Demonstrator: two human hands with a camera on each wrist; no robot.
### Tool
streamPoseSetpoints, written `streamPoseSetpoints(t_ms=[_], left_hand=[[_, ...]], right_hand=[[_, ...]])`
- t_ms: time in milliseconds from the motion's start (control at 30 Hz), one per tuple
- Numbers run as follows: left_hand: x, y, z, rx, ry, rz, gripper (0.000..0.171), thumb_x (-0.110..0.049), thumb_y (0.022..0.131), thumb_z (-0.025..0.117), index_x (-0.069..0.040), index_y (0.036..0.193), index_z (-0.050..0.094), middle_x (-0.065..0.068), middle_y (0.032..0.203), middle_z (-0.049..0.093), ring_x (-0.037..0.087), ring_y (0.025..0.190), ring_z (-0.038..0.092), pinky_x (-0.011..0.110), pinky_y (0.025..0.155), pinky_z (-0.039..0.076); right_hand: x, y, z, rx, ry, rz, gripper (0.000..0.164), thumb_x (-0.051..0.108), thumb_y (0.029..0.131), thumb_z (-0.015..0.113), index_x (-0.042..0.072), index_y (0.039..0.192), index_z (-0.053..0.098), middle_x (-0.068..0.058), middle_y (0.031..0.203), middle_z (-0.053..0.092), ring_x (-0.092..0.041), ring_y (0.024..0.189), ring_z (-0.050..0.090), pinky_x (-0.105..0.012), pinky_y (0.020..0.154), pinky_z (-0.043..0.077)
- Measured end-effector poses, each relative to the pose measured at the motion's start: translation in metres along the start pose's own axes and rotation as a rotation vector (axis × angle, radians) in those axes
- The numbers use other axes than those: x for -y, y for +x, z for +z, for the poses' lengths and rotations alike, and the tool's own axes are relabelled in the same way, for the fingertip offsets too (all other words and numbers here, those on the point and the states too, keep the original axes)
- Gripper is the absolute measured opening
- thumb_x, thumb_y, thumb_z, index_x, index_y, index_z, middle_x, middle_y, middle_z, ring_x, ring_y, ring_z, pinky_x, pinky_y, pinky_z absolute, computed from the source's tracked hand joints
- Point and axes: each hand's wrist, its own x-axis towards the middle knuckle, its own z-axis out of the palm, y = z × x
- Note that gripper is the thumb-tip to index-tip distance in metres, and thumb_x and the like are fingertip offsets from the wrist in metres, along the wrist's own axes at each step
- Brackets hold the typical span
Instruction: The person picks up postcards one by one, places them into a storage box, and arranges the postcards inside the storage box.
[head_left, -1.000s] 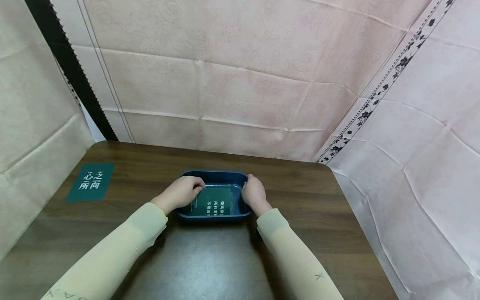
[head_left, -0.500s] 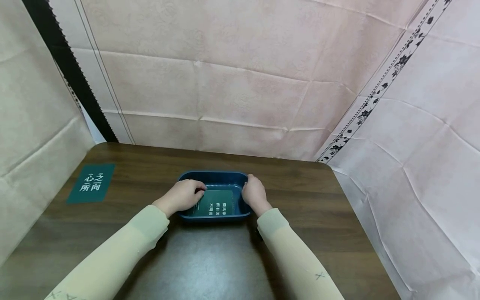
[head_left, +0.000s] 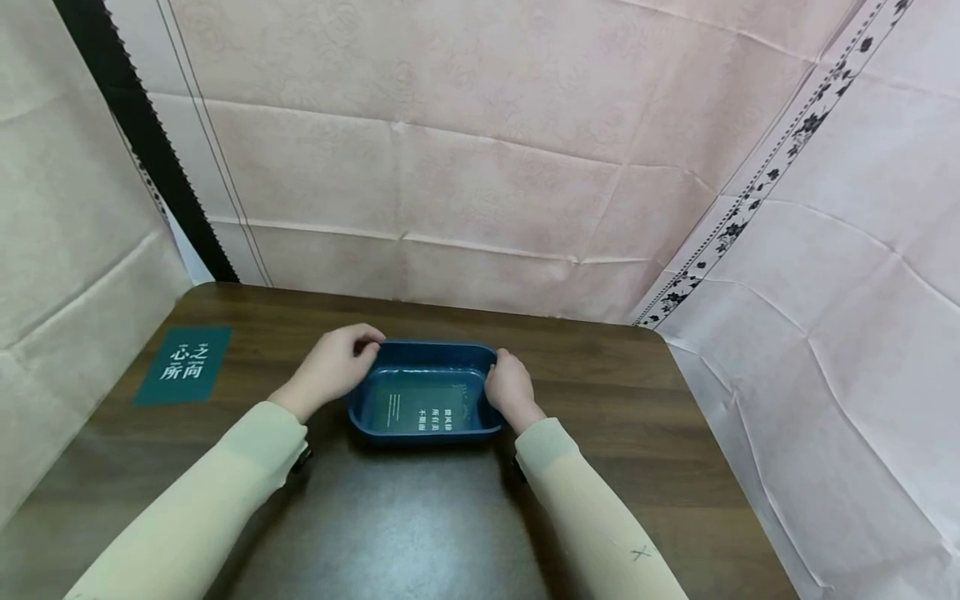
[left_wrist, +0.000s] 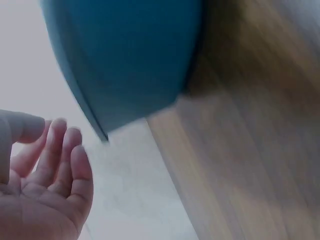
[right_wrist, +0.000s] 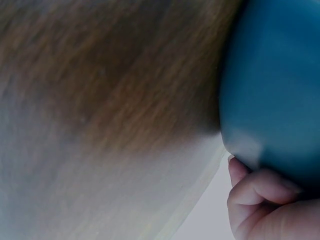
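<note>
A dark blue rectangular tray (head_left: 425, 436) sits on the wooden table, and a green card (head_left: 408, 408) with white print lies flat inside it. My right hand (head_left: 510, 387) grips the tray's right end; the right wrist view shows the curled fingers (right_wrist: 262, 187) at the rim of the blue wall. At the tray's far left corner is my left hand (head_left: 335, 367), holding nothing. The left wrist view has its fingers (left_wrist: 80, 165) loosely bent, with a gap between them and the tray wall (left_wrist: 130, 60).
A second green card (head_left: 183, 365) with large white characters lies at the table's left side. The brown wooden table (head_left: 600, 375) ends in a rounded back edge. Pale creased cloth (head_left: 465, 183) hangs behind it and on both sides.
My left hand has risen out of the tray and moved left and back to its far corner, letting go of the card, which now lies in full view. The right hand has stayed put.
</note>
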Motion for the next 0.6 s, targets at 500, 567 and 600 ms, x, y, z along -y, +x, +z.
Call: streamPoseSetpoints(t_ms=[500,567,600], left_hand=[[0.081,-0.030,-0.065,-0.080,0.177,-0.230,0.044,-0.024,0.102,0.053,0.008,0.133,0.052,0.031,0.125,0.056,0.047,0.114,0.053,0.063,0.092,0.045],[0.094,-0.038,-0.072,-0.106,0.228,-0.270,0.048,-0.027,0.101,0.054,0.010,0.131,0.052,0.035,0.125,0.054,0.051,0.114,0.051,0.065,0.092,0.044],[0.100,-0.042,-0.076,-0.117,0.251,-0.297,0.051,-0.030,0.101,0.054,0.011,0.131,0.052,0.037,0.126,0.052,0.053,0.114,0.050,0.066,0.091,0.043]], right_hand=[[-0.002,0.001,-0.001,0.008,0.003,-0.005,0.043,0.018,0.108,0.048,-0.003,0.146,0.046,-0.020,0.142,0.055,-0.033,0.124,0.059,-0.049,0.101,0.049],[-0.002,0.001,-0.001,0.010,0.004,-0.005,0.043,0.018,0.108,0.048,-0.002,0.146,0.046,-0.020,0.142,0.055,-0.033,0.124,0.059,-0.049,0.101,0.049],[-0.002,0.001,0.000,0.009,0.005,-0.008,0.043,0.018,0.108,0.048,-0.003,0.146,0.046,-0.020,0.142,0.055,-0.033,0.124,0.059,-0.049,0.100,0.049]])
